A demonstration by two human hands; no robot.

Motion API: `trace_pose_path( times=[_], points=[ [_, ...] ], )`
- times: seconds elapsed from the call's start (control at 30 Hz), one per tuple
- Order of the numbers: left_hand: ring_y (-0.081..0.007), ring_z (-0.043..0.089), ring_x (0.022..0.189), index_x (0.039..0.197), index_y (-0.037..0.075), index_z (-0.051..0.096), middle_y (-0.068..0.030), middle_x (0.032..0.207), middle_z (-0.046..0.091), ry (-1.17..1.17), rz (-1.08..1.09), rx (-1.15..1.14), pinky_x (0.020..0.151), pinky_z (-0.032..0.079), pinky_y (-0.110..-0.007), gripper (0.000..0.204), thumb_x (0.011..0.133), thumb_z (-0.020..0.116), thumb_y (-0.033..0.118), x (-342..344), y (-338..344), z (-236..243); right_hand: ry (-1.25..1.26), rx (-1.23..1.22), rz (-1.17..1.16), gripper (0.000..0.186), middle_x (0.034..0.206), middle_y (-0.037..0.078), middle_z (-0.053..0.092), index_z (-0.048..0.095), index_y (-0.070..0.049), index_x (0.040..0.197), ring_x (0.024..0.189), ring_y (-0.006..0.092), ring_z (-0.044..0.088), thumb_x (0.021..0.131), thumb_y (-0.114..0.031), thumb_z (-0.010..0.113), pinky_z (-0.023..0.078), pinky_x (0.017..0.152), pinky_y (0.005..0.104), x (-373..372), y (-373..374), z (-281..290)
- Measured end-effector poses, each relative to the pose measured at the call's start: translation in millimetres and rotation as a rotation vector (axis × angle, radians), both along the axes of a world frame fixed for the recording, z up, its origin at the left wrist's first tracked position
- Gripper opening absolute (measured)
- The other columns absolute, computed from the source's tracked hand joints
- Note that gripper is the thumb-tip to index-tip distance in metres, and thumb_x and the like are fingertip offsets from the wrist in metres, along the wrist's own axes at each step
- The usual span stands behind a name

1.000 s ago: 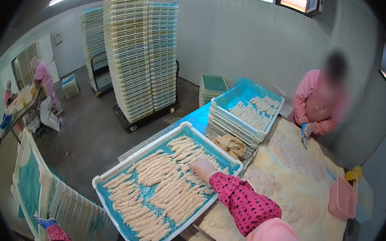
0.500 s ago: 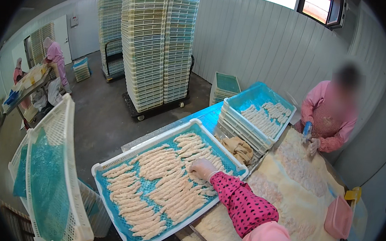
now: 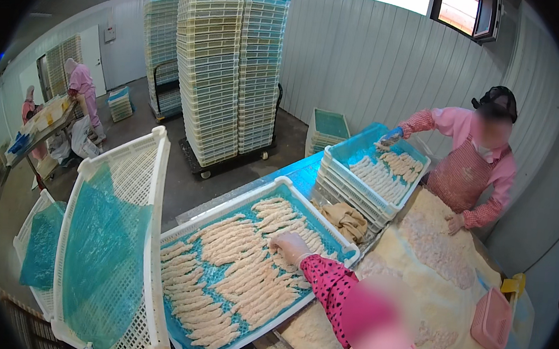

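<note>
My right hand (image 3: 290, 246), in a clear glove, is closed with its fingers pointing down on the breaded strips (image 3: 250, 290), which lie in rows on blue mesh in a white tray (image 3: 323, 283). The strip under its fingertips is mostly hidden. At the left, a perforated white tray (image 3: 143, 282) with a blue mesh sheet (image 3: 106, 253) stands tilted on edge, overlapping the full tray's left side. Over its lower rim shows a small pale bit that looks like a fingertip of my left hand (image 3: 88, 348); the rest of that hand is hidden.
A co-worker (image 3: 471, 157) stands across the crumb-covered table (image 3: 408, 296), one blue-gloved hand (image 3: 391, 136) at a stack of trays (image 3: 357, 194). A brown cloth (image 3: 345, 219) lies between trays. A pink basket (image 3: 491, 319) stands at right. Tall tray stacks (image 3: 209, 70) rise behind.
The tilted tray has swung right and now covers the full tray's left edge. My right hand stays nearly in place. The co-worker's blue-gloved hand has moved from the table to the far tray.
</note>
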State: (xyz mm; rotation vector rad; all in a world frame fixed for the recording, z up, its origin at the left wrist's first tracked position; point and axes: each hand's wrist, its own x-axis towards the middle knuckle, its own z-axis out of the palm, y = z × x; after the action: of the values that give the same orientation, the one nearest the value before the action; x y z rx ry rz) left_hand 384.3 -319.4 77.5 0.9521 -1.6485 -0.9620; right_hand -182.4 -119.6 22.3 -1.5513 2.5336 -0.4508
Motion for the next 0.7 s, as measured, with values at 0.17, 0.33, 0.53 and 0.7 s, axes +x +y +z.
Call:
trace_pose_path(
  times=[0.17, 0.33, 0.53, 0.7],
  points=[
    [-0.0243, 0.060, 0.078, 0.089, 0.005, 0.061, -0.0096, 0.082, 0.063, -0.394, -0.054, -0.697, 0.076, 0.049, -0.038, 0.020, 0.078, 0.066, 0.021, -4, -19, -13, -0.028, -0.091, 0.053, 0.012, 0.086, 0.007, 0.064, 0.063, -0.008, 0.083, 0.087, 0.0271, 0.058, 0.077, -0.001, 0.056, 0.047, 0.076, 0.0369, -1, 5, -1],
    [-0.0227, 0.060, 0.078, 0.091, 0.004, 0.057, -0.0111, 0.086, 0.063, -0.086, -0.127, -0.473, 0.073, 0.050, -0.034, 0.022, 0.077, 0.067, 0.018, -43, -16, -3, -0.035, -0.164, -0.130, 0.026, 0.095, 0.014, 0.060, 0.062, -0.010, 0.100, 0.092, 0.0311, 0.057, 0.078, 0.001, 0.055, 0.046, 0.083, 0.0376, -6, 2, -15],
    [-0.0221, 0.059, 0.083, 0.101, 0.003, 0.052, -0.0109, 0.095, 0.061, 0.164, -0.093, 0.099, 0.075, 0.049, -0.037, 0.028, 0.082, 0.057, 0.023, -70, 1, 3, -0.197, -0.068, -0.139, 0.026, 0.105, 0.017, 0.056, 0.060, -0.012, 0.108, 0.098, 0.0356, 0.053, 0.084, -0.008, 0.052, 0.043, 0.089, 0.0401, 4, -8, 6],
    [-0.0196, 0.055, 0.091, 0.103, 0.002, 0.052, -0.0118, 0.100, 0.059, 0.700, -0.111, 0.674, 0.083, 0.045, -0.039, 0.029, 0.085, 0.048, 0.024, -72, -1, 13, -0.117, -0.003, -0.205, 0.027, 0.105, 0.018, 0.057, 0.060, -0.011, 0.108, 0.098, 0.0364, 0.054, 0.083, -0.007, 0.051, 0.044, 0.086, 0.0422, 16, -16, 20]
  ],
)
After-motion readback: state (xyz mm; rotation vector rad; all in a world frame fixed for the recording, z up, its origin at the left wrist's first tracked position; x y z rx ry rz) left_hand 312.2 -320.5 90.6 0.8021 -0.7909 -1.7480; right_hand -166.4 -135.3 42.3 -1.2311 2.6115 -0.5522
